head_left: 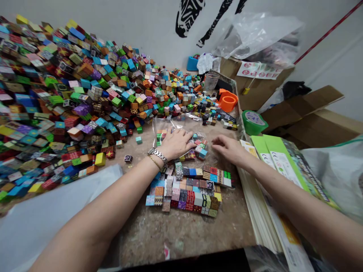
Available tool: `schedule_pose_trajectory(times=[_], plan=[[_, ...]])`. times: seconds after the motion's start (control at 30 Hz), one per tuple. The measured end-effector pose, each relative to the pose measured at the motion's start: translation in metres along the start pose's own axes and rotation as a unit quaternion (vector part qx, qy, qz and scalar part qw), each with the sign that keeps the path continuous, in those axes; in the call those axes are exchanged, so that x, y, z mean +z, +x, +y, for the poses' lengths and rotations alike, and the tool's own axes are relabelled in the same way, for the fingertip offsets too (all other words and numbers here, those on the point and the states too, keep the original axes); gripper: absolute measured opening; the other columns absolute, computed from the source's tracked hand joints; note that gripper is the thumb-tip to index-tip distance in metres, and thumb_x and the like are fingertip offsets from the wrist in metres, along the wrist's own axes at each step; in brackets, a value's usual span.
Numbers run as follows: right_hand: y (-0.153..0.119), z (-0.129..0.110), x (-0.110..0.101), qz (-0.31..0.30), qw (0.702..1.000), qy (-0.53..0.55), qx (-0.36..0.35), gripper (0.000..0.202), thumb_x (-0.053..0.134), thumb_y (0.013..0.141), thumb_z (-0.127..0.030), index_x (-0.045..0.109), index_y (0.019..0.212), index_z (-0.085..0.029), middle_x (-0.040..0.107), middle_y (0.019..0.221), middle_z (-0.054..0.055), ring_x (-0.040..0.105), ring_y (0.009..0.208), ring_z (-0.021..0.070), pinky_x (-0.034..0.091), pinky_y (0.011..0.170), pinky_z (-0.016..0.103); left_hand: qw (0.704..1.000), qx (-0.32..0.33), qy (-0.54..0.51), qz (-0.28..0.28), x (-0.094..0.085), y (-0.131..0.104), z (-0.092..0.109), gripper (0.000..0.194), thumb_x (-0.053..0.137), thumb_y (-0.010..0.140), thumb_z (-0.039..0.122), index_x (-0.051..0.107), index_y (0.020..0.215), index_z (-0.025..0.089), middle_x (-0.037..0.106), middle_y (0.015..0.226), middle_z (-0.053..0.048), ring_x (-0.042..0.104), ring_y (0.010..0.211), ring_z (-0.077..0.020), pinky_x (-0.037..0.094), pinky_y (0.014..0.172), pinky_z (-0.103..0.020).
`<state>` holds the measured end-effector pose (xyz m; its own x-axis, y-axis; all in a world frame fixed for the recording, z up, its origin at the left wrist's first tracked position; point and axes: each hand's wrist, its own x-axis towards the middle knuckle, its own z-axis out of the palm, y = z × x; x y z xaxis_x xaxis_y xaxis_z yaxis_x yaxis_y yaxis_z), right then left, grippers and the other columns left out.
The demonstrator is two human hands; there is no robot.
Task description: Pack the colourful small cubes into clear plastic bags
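Note:
My left hand (176, 144), with a metal watch (157, 153) on its wrist, lies flat with fingers spread on a clear plastic bag (181, 122). Small printed cubes (202, 153) show through the film beside and under the palm. To the right of the bag, my right hand (229, 149) hovers close to the table, fingers loosely bent and apart, with nothing visible in them. Nearer to me sits a block of printed cubes (190, 189) packed in rows. A dark cube (128, 158) and a light blue cube (138, 140) lie loose left of the bag.
A large heap of colourful cubes (85, 90) fills the left and back. Clear plastic sheets (56, 219) lie front left. An orange tape dispenser (227, 100), green tape roll (254, 121), green-edged cards (280, 162) and cardboard boxes (320, 124) stand along the right side.

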<state>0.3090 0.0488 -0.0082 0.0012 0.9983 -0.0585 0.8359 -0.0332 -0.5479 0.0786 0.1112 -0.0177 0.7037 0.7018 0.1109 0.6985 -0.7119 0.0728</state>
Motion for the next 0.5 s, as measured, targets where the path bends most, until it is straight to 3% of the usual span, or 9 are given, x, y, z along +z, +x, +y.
schedule_pose_trajectory(times=[0.1,0.2,0.37,0.5], plan=[[-0.021,0.001,-0.005,-0.034,0.998,-0.010,-0.045,0.023,0.062,0.087,-0.034,0.062,0.103,-0.018,0.071,0.109,0.012,0.067,0.097,0.0247,0.051,0.087,0.038,1.000,0.009,-0.005,0.000,0.001,0.000,-0.001,0.056,0.030,0.100,0.060,0.054,0.136,0.024,0.062,0.128,-0.013,0.054,0.121,-0.0335,0.031,0.108,-0.059],[-0.034,0.003,-0.002,-0.022,0.993,-0.063,-0.096,0.037,0.069,0.082,-0.034,0.059,0.114,-0.018,0.068,0.116,0.014,0.065,0.104,0.0275,0.051,0.088,0.039,1.000,0.011,-0.005,-0.001,0.001,0.001,-0.002,0.056,0.031,0.100,0.060,0.053,0.137,0.024,0.061,0.128,-0.014,0.054,0.121,-0.0345,0.031,0.107,-0.060],[-0.037,0.001,0.006,0.010,0.970,-0.171,-0.170,0.024,0.051,0.090,-0.021,0.058,0.111,-0.016,0.066,0.112,0.014,0.062,0.105,0.0264,0.048,0.091,0.037,1.000,0.026,-0.011,-0.004,-0.001,0.003,-0.002,0.055,0.033,0.101,0.057,0.053,0.137,0.020,0.061,0.130,-0.014,0.052,0.124,-0.0332,0.030,0.110,-0.058],[-0.032,-0.008,0.009,0.013,0.960,-0.232,-0.159,0.027,0.044,0.091,-0.020,0.058,0.114,-0.014,0.066,0.111,0.016,0.061,0.106,0.0285,0.047,0.089,0.037,0.999,0.044,-0.022,-0.007,-0.001,0.003,-0.001,0.052,0.033,0.102,0.052,0.050,0.139,0.019,0.057,0.138,-0.014,0.050,0.129,-0.0319,0.027,0.114,-0.058]])
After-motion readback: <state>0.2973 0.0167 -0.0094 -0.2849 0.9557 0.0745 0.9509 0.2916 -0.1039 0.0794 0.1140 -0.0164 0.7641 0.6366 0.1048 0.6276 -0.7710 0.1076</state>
